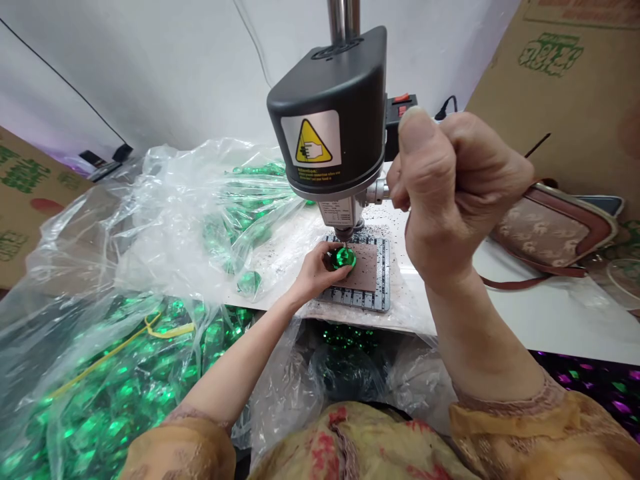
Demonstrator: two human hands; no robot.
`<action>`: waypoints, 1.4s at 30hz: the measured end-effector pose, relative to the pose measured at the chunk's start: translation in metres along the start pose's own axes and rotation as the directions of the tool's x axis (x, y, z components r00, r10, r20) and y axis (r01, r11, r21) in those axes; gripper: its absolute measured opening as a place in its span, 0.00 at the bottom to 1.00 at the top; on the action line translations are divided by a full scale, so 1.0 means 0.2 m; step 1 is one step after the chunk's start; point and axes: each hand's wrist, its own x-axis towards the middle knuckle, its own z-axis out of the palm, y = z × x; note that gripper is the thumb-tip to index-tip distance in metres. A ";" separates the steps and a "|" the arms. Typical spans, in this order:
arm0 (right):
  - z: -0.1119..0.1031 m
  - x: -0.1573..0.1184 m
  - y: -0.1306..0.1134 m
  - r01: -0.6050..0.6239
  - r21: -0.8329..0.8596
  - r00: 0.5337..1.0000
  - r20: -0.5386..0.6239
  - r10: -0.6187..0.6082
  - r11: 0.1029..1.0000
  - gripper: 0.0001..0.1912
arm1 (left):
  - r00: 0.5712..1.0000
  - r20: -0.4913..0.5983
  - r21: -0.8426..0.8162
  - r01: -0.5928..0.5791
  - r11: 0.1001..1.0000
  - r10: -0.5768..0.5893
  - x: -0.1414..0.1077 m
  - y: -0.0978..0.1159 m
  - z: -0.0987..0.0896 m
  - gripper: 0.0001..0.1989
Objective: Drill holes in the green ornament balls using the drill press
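Observation:
Between the thumb and fingers of my left hand is a shiny green faceted ball. It rests on a brownish pad over a slotted metal base plate, right under the tip of a black bench drill press. My right hand is raised and closed in a fist at the machine's right side, around its feed lever. Most of the lever is hidden by the fingers. A loose green ball lies on the table to the left.
Clear plastic bags with many green balls spread over the left side. Dark crumbs speckle the white table. At the right are a patterned bag and a large cardboard box. A metal column rises above the machine.

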 end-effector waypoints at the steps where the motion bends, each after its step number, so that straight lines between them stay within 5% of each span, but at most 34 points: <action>1: 0.00 0.00 0.00 -0.008 -0.010 1.000 0.005 0.008 1.000 0.28 | 0.999 -0.010 0.057 -0.035 0.998 0.036 0.00 0.01 0.01 0.24; 6: 0.00 -0.01 0.00 -0.011 0.001 1.000 -0.003 0.011 1.000 0.27 | 0.988 -0.048 0.124 -0.143 0.982 0.150 0.01 0.00 0.09 0.23; 16: -0.02 -0.06 0.01 0.040 -0.029 0.999 0.018 -0.040 0.999 0.25 | 0.990 -0.125 -0.157 -0.085 0.984 0.065 -0.06 -0.06 0.15 0.25; 25: -0.05 -0.15 0.10 0.316 -0.002 0.948 -0.026 -0.316 0.949 0.25 | 0.985 -0.153 -0.129 -0.098 0.987 0.078 -0.05 -0.05 0.15 0.22; 42: -0.08 -0.21 0.19 0.433 0.131 0.896 0.047 -0.442 0.892 0.21 | 0.975 -0.173 -0.118 -0.159 0.980 0.137 -0.05 -0.12 0.17 0.25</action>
